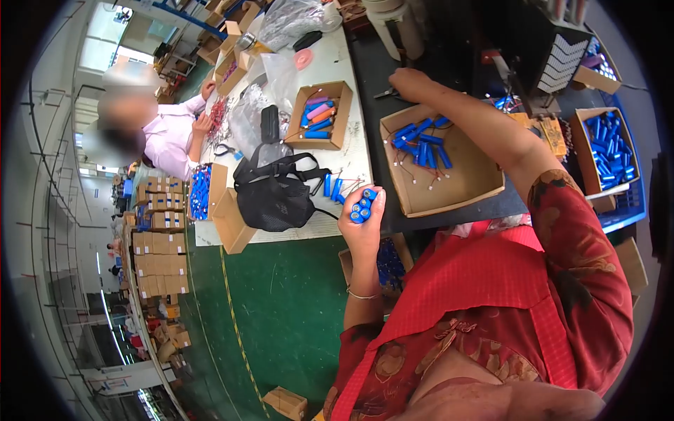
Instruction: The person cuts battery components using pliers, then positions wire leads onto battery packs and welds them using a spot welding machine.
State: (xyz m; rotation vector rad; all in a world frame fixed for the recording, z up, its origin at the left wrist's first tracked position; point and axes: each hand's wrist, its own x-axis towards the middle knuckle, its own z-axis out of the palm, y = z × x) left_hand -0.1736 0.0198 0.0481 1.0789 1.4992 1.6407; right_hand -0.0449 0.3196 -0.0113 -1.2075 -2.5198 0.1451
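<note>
My left hand is closed around several blue cylindrical battery cells, their round ends facing up. My right hand reaches across the black worktop, fingers curled near the foot of a pale cylindrical container; what they grip is too small to make out. Beside that hand lie metal pliers. Under my right forearm stands an open cardboard box holding wired blue cells. A few more blue cells lie on the white table, just beyond my left hand.
A black bag and a carton of blue and orange cells rest on the white table. A blue crate holds a cell-filled box at right, near a black machine. A co-worker sits across the table.
</note>
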